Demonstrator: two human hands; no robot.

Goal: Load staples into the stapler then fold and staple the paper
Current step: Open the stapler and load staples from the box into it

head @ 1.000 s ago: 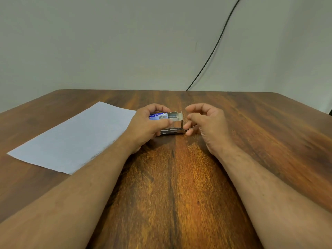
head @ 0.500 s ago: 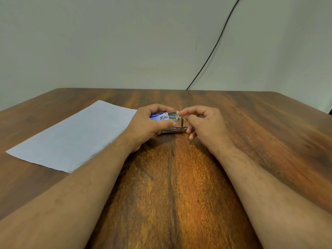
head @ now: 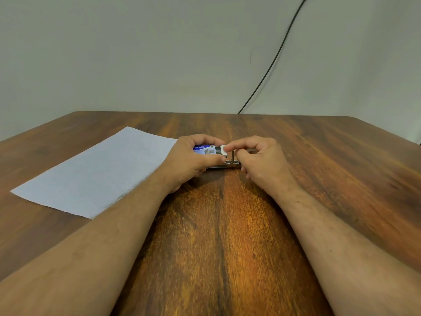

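A plain office-like room: wooden desk (head: 227,236), bare pale wall (head: 136,53), black cable (head: 273,58) running down it

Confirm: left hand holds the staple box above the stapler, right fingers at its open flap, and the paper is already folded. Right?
Not quite. The head view shows the paper lying flat and unfolded on the table. The rest holds: left hand holds the staple box above the stapler, right hand at its flap.

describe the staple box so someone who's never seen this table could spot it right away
On the wooden table, just right of the white paper sheet, two hands meet. The left hand grips the staple box: small, blue and white, end flap open, unlike the metal stapler below it.
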